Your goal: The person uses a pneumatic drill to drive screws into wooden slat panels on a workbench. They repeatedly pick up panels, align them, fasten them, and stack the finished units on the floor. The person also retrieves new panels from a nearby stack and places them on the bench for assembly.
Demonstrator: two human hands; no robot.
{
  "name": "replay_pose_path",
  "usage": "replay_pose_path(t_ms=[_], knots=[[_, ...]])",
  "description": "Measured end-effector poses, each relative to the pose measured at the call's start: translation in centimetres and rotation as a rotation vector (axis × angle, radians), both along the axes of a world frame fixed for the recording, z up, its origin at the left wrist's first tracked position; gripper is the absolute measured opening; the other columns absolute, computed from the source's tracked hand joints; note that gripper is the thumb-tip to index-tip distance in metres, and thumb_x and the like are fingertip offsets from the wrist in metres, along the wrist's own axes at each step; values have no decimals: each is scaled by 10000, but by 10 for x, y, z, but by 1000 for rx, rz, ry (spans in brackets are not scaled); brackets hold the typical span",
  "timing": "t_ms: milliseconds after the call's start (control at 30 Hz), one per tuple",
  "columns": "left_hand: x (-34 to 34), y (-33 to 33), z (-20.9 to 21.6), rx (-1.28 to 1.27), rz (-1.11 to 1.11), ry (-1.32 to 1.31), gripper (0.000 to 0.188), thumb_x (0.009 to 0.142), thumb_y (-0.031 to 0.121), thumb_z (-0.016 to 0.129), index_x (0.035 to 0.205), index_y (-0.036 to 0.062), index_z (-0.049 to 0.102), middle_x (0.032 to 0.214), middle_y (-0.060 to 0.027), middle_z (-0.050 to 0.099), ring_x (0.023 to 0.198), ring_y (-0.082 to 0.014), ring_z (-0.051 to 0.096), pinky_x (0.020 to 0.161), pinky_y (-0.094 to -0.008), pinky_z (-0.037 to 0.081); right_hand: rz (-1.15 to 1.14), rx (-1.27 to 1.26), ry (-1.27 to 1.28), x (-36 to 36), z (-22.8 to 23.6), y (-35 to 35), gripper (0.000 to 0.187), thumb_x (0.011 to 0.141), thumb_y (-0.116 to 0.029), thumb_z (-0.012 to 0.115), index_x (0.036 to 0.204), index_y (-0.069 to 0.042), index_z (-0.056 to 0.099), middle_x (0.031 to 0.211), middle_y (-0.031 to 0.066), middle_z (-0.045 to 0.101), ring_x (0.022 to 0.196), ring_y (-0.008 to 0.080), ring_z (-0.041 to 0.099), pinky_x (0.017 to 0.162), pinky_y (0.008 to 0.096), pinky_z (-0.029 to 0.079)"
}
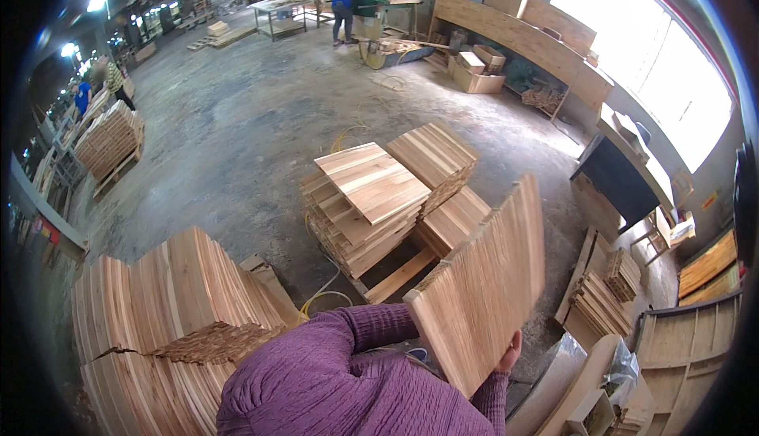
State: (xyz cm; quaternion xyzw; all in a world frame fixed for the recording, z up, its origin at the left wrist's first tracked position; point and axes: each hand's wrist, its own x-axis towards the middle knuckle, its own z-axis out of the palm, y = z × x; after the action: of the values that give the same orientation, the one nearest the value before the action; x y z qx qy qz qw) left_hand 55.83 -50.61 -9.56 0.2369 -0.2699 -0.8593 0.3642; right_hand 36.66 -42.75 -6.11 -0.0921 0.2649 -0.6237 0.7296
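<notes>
A wide wooden panel [482, 286] made of joined strips is held up on a slant in front of me. My right hand [512, 353] grips its lower right edge, with the fingers bent around that side. My left arm, in a purple sleeve, reaches behind the panel, so my left hand is hidden. Just beyond stands a pallet stack of similar panels, with a loose top panel [373, 181] lying askew. Behind it is another pile [433, 154], and a lower one [457, 215] sits to its right.
Large stacks of panels [170, 294] stand close on my left. Yellow cable [316, 298] lies near the pallet. At right are leaning boards [601, 301] and a dark-sided table [621, 171]. Farther off, a person in blue [343, 1] stands at a bench; others are at the left.
</notes>
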Motion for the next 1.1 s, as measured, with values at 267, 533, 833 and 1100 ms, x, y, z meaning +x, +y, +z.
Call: replay_pose_path(t_ms=[267, 533, 833, 1100], knots=[[15, -82, 79, 388, 470, -151, 427, 809, 372, 524, 1051, 21, 552, 929, -108, 613, 763, -235, 607, 711, -345, 500, 143, 391, 223, -26, -63, -29, 471, 825, -395, 462, 1216, -135, 416, 1170, 115, 510, 980, 251, 527, 822, 392, 434], [167, -143, 1, 193, 953, -901, 436, 792, 338, 559, 1090, 21, 523, 883, -92, 606, 690, -197, 568, 602, -363, 461, 386, 765, 761, -90, -120, -15, 381, 832, -243, 468, 1178, -90, 420, 1047, 182, 559, 789, 320, 602, 613, 432, 489], [263, -178, 15, 149, 975, -1863, 560, 743, 423, 437, 1062, -13, 587, 1346, -120, 342, 1271, -290, 236, 1038, -469, 173, 318, 749, 923, -116, -123, -14, 463, 729, -51, 391, 1191, -61, 420, 893, 154, 596, 598, 261, 605, 472, 375, 469], [306, -251, 17, 273, 722, -2178, 499, 794, 394, 370, 955, 19, 657, 1381, 0, 307, 1287, -249, 228, 1027, -548, 154, 266, 937, 895, -36, -116, 12, 437, 750, -71, 416, 1187, -55, 427, 918, 150, 603, 643, 267, 629, 489, 373, 487]])
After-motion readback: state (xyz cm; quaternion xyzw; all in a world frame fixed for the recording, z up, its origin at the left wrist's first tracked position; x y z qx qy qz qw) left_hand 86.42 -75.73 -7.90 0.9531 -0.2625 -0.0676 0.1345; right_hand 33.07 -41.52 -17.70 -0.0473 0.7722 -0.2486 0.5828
